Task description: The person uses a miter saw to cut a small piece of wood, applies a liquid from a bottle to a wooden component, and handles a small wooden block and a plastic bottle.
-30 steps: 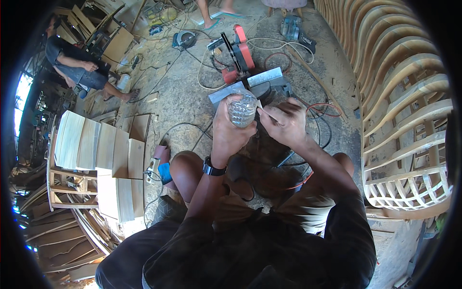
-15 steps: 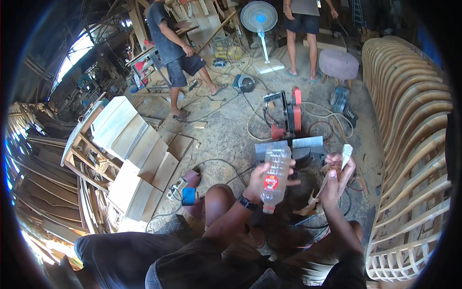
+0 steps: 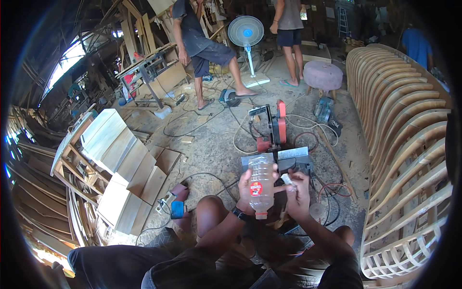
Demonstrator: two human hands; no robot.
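My left hand (image 3: pixel 245 191) is wrapped round a clear plastic bottle (image 3: pixel 262 198) with a red label. The bottle's ribbed base points away and its neck, with a reddish rim, points toward me. Just to its right, my right hand (image 3: pixel 299 196) pinches a small white piece (image 3: pixel 287 180), perhaps paper or cloth, between thumb and fingers. Behind the bottle stands a red and black cutting machine (image 3: pixel 276 126) with a metal fence.
Stacked pale wooden boxes (image 3: pixel 115 159) stand left. A long slatted wooden frame (image 3: pixel 402 130) lines the right side. Cords (image 3: pixel 204 174) cross the floor. Farther off are a standing fan (image 3: pixel 246 32), a round stool (image 3: pixel 323 75) and two people on foot.
My right hand with the white piece has come left, close beside the bottle. The brown ragged material below it no longer shows clearly. The person at far left has stepped to the right.
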